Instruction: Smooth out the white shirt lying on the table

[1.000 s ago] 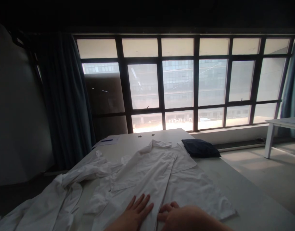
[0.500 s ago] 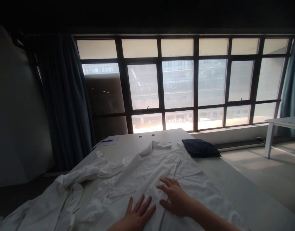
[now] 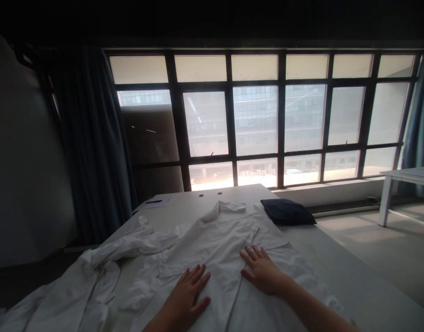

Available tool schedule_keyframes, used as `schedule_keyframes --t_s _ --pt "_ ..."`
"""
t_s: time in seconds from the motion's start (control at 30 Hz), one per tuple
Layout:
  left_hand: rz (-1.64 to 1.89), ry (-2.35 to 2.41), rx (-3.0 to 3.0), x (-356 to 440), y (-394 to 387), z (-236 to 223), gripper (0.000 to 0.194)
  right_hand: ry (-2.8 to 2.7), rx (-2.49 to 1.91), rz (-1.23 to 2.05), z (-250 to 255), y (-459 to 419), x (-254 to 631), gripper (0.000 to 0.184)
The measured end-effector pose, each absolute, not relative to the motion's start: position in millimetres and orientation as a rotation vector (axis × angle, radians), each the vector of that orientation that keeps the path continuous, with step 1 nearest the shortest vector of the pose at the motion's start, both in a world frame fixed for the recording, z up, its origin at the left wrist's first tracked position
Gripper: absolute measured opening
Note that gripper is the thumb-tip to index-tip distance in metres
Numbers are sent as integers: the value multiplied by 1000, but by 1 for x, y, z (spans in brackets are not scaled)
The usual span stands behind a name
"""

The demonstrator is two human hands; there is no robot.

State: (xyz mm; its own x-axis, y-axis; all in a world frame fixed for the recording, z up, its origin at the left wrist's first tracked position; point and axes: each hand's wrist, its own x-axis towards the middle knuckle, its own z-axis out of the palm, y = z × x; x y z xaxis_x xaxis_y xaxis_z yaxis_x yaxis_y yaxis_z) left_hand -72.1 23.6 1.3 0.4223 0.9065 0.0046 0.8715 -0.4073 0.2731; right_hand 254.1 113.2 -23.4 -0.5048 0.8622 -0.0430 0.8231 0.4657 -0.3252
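Observation:
A white long-sleeved coat or shirt (image 3: 218, 244) lies spread on a pale table (image 3: 339, 263), its collar (image 3: 230, 207) at the far end. My left hand (image 3: 186, 295) rests flat on the front panel, left of the buttoned edge, holding nothing. My right hand (image 3: 262, 272) presses flat on the panel to the right of that edge, fingers spread, with a pocket just beyond it. One crumpled sleeve (image 3: 128, 244) trails left and hangs over the table's left side.
A dark navy folded cloth (image 3: 287, 212) sits beyond the garment at the right. A sheet of paper with a blue pen (image 3: 154, 201) lies at the far left corner. A large window (image 3: 256, 120) stands behind the table, and a white side table (image 3: 405, 175) stands at the right.
My right hand has slid to the right and farther up the garment, away from my left hand. My left hand has shifted only slightly, and its fingers now lie closer together.

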Motion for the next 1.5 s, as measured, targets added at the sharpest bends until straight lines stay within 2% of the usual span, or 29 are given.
schedule_keyframes --t_s 0.23,0.3,0.4,0.47,0.53,0.6,0.77,0.9,1.07,1.4,1.5 --pt "104 1564 2380 -66 13 15 78 -2662 -1529 438 6 101 254 86" --pt "53 1549 2361 -61 6 28 81 -2706 -1490 443 20 96 259 74" --pt "36 1554 2345 -50 -4 45 65 -2728 -1485 437 37 86 262 47" --pt "73 1581 2339 -42 -7 47 48 -2712 -1495 352 41 79 258 42" --pt "134 1575 2413 -36 -4 39 44 -2658 -1472 210 37 74 250 43" --pt "193 1521 2553 -35 1 23 49 -2577 -1414 129 27 72 240 48" --pt "222 1510 2573 -54 18 -10 68 -2610 -1312 406 -9 90 238 76" --pt "136 1623 2495 -83 32 -13 70 -2576 -1494 465 -22 118 266 85" --pt "95 1775 2414 -114 41 -12 77 -2425 -1773 400 -28 144 297 83" --pt "-42 1864 2210 -101 26 17 86 -2549 -1802 459 -5 139 305 82" --pt "0 1859 2186 -100 14 36 75 -2618 -1724 464 13 130 308 71"
